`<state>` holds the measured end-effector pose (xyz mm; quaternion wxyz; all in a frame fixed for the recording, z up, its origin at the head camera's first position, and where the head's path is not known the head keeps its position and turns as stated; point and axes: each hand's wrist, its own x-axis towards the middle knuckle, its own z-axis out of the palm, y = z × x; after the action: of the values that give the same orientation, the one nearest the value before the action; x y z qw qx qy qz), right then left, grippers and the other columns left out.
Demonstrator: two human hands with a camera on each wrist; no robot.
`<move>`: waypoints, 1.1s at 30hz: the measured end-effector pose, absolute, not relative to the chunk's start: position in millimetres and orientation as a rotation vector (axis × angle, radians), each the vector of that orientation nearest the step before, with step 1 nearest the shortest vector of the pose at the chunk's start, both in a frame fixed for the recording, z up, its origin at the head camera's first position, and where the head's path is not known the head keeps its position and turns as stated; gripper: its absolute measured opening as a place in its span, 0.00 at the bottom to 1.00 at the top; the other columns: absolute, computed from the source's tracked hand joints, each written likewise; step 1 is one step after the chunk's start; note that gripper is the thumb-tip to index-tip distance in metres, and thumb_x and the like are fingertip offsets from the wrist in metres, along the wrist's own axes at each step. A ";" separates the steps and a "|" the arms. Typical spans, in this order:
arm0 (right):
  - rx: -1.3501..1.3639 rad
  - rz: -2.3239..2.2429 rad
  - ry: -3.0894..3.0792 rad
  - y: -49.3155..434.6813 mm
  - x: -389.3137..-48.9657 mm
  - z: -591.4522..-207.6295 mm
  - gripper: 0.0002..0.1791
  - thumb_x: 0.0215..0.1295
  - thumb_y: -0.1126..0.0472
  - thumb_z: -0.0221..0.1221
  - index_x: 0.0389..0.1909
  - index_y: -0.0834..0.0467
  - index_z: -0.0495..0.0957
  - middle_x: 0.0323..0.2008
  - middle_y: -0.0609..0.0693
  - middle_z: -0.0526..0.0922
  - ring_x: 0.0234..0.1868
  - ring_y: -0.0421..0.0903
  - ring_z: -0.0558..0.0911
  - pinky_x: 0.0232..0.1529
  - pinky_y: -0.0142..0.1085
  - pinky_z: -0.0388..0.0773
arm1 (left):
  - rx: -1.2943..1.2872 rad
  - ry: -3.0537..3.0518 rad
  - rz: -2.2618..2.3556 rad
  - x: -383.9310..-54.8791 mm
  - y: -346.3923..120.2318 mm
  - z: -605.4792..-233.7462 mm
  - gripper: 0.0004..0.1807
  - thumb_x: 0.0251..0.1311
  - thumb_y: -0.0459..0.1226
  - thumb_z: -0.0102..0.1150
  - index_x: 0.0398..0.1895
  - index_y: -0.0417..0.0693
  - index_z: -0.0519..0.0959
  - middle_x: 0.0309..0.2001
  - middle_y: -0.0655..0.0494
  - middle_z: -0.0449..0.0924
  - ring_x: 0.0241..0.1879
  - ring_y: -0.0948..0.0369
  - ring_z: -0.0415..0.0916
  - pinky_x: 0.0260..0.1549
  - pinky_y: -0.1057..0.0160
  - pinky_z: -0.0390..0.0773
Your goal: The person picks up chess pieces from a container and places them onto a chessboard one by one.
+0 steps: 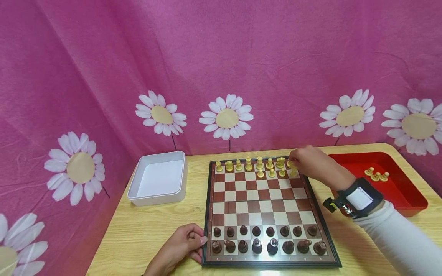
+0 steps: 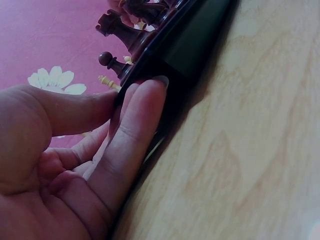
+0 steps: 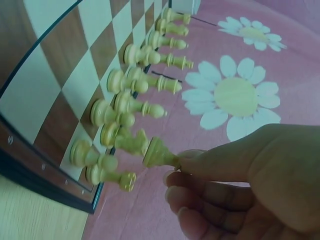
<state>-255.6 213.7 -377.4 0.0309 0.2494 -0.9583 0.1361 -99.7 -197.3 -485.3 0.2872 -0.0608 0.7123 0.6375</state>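
Observation:
My right hand (image 1: 305, 161) is over the far right corner of the chessboard (image 1: 253, 195). Between thumb and fingertips it pinches a cream pawn (image 3: 159, 154), base pointing away from the palm, above the far rows. A cream rook (image 3: 112, 177) and a cream knight (image 3: 125, 140) stand on the board close by. In the head view, a back row of cream pieces with several cream pawns (image 1: 271, 173) before it lines the far side. My left hand (image 1: 184, 243) grips the board's near left edge, thumb on top and fingers along the side.
Dark chess pieces (image 1: 257, 245) fill the two near rows. A red tray (image 1: 402, 191) at the right holds three cream pawns (image 1: 375, 176). At the left sits a white tray (image 1: 159, 180). A pink curtain with daisies (image 1: 227, 119) hangs behind the wooden table (image 1: 138, 234).

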 end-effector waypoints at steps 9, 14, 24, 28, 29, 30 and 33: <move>0.833 0.381 -2.879 197.1 -252.6 -379.5 0.08 0.58 0.72 0.72 0.39 0.64 0.89 0.33 0.55 0.89 0.30 0.46 0.82 0.37 0.42 0.91 | -0.154 1.908 1.701 -100.4 -198.2 -486.5 0.12 0.70 0.33 0.63 0.48 0.34 0.74 0.32 0.52 0.86 0.27 0.61 0.85 0.27 0.61 0.91; 0.855 0.408 -2.884 186.6 -254.2 -379.1 0.07 0.60 0.72 0.70 0.40 0.63 0.89 0.33 0.56 0.90 0.31 0.45 0.82 0.37 0.41 0.91 | -0.152 1.909 1.704 -99.8 -198.3 -485.4 0.11 0.70 0.33 0.63 0.48 0.34 0.74 0.32 0.53 0.86 0.27 0.61 0.85 0.27 0.61 0.91; 0.901 0.444 -2.872 171.0 -258.3 -382.2 0.08 0.61 0.72 0.70 0.40 0.61 0.90 0.31 0.53 0.89 0.27 0.42 0.79 0.31 0.33 0.87 | -0.169 1.916 1.689 -100.3 -198.2 -484.3 0.11 0.71 0.33 0.62 0.49 0.35 0.74 0.32 0.52 0.86 0.27 0.61 0.85 0.27 0.61 0.91; 0.916 0.476 -2.885 164.6 -259.9 -382.3 0.08 0.62 0.72 0.68 0.42 0.62 0.90 0.34 0.54 0.90 0.28 0.42 0.80 0.30 0.32 0.87 | -0.163 1.910 1.697 -100.4 -198.2 -484.4 0.12 0.70 0.33 0.63 0.49 0.34 0.74 0.32 0.52 0.86 0.27 0.61 0.85 0.27 0.61 0.91; 0.927 0.478 -2.884 163.0 -260.3 -382.2 0.08 0.63 0.72 0.67 0.41 0.62 0.90 0.34 0.54 0.90 0.28 0.42 0.81 0.30 0.33 0.87 | -0.161 1.907 1.699 -100.2 -198.1 -484.5 0.12 0.70 0.33 0.63 0.49 0.34 0.74 0.32 0.52 0.86 0.27 0.61 0.85 0.27 0.61 0.91; 0.933 0.476 -2.886 161.3 -260.7 -382.2 0.08 0.63 0.72 0.67 0.41 0.62 0.89 0.34 0.54 0.90 0.29 0.42 0.81 0.30 0.33 0.87 | -0.162 1.906 1.700 -99.9 -198.1 -484.6 0.12 0.70 0.33 0.63 0.48 0.35 0.74 0.32 0.52 0.86 0.27 0.61 0.85 0.27 0.61 0.91; 0.943 0.474 -2.891 156.6 -262.0 -382.9 0.07 0.63 0.72 0.67 0.40 0.62 0.89 0.31 0.53 0.89 0.28 0.42 0.80 0.28 0.31 0.85 | -0.159 1.904 1.703 -99.1 -198.0 -484.6 0.11 0.70 0.33 0.63 0.48 0.35 0.75 0.31 0.53 0.85 0.27 0.61 0.84 0.27 0.62 0.91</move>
<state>-262.0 156.6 -382.9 0.0320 0.3063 -0.9389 0.1539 -99.1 -198.0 -484.6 0.2871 -0.0595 0.7126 0.6374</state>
